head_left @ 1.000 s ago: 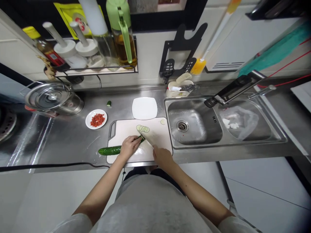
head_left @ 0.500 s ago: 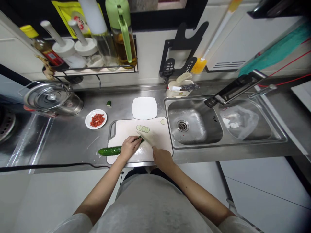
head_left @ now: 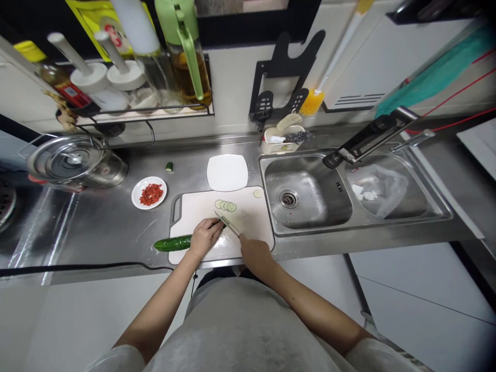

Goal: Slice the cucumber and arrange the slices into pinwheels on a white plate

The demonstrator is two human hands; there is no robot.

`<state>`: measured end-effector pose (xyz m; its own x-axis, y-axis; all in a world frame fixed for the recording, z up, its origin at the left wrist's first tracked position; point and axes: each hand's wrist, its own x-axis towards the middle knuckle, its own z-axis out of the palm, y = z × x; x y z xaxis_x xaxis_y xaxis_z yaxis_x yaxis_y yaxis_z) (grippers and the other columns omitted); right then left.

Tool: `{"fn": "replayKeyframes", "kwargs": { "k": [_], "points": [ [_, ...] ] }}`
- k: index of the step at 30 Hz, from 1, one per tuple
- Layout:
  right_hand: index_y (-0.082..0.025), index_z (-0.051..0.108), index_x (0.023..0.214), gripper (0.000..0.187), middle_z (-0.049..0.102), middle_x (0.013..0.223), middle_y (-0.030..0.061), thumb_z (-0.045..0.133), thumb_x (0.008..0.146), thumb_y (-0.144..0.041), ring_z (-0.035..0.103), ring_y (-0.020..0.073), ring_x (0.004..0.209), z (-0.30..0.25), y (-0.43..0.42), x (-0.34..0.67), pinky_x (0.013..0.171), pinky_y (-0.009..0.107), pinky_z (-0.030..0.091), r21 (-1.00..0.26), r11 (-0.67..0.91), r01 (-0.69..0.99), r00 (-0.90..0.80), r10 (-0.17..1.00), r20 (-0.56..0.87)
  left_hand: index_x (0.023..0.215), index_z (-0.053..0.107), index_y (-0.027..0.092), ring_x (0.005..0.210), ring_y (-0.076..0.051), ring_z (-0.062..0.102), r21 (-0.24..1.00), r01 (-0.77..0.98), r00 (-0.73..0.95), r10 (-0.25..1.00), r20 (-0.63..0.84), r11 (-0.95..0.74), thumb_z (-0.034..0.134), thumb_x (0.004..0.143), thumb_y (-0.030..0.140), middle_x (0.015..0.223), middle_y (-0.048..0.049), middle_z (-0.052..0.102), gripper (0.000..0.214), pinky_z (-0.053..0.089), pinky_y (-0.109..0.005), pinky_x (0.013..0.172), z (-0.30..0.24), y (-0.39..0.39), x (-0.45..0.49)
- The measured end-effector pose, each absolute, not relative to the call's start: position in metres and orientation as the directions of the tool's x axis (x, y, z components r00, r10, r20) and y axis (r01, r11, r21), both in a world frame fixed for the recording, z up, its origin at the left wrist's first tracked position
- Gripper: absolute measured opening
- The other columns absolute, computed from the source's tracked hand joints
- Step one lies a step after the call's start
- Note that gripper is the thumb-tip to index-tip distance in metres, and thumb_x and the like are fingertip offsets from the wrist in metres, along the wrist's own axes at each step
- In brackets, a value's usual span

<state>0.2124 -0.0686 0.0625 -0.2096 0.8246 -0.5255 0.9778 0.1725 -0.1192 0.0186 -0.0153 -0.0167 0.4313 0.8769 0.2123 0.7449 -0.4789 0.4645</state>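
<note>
On a white cutting board [head_left: 250, 222] lies a green cucumber [head_left: 172, 243], its left end reaching past the board's edge. My left hand [head_left: 205, 237] is closed over the cucumber near its cut right end, hiding part of it. A kitchen knife [head_left: 231, 226] is gripped by the handle in my right hand [head_left: 256, 254]. Its blade slants up and left, close to the fingers of my left hand at the cut end. Several thin cucumber slices [head_left: 225, 205] overlap just beyond the blade. One more slice [head_left: 257, 194] lies at the board's upper right corner.
Beyond the board is a white square plate [head_left: 227, 172]. Left of it are a cucumber end [head_left: 169, 166], a small plate [head_left: 135, 202] of chopped red pieces and a lidded steel pot [head_left: 112, 173]. A double sink [head_left: 267, 201] with a faucet [head_left: 368, 137] adjoins on the right.
The knife blade has turned from a broad, blurred face to a narrow edge-on view at the cucumber's cut end. The whole view has shifted slightly; my left hand keeps its hold.
</note>
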Motion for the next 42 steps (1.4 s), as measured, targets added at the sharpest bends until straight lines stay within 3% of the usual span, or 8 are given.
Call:
{"fn": "replayKeyframes", "kwargs": {
  "k": [18,42],
  "points": [
    [-0.012,0.053,0.106,0.023,0.07,0.082,0.013,0.037,0.091,-0.008,0.07,0.0233,0.082,0.061,-0.058,0.206,0.066,0.029,0.05,-0.175,0.142,0.974,-0.215,0.816,-0.536,0.104,0.069,0.025,0.099,-0.018,0.059,0.471,0.744,0.446,0.877,0.178,-0.474,0.048,0.092,0.031,0.106,-0.0065,0.067,0.025,0.051,-0.034,0.089,-0.022,-0.014,0.017],
    [-0.011,0.053,0.109,0.025,0.07,0.09,0.0149,0.038,0.089,-0.007,0.069,0.024,0.09,0.059,-0.048,0.202,0.071,0.03,0.051,-0.188,0.111,0.976,-0.203,0.783,-0.588,0.101,0.069,0.023,0.096,-0.018,0.06,0.461,0.697,0.463,0.835,0.296,-0.549,0.052,0.09,0.025,0.099,-0.0064,0.067,0.02,0.053,-0.035,0.085,-0.021,-0.014,0.019]
  ]
}}
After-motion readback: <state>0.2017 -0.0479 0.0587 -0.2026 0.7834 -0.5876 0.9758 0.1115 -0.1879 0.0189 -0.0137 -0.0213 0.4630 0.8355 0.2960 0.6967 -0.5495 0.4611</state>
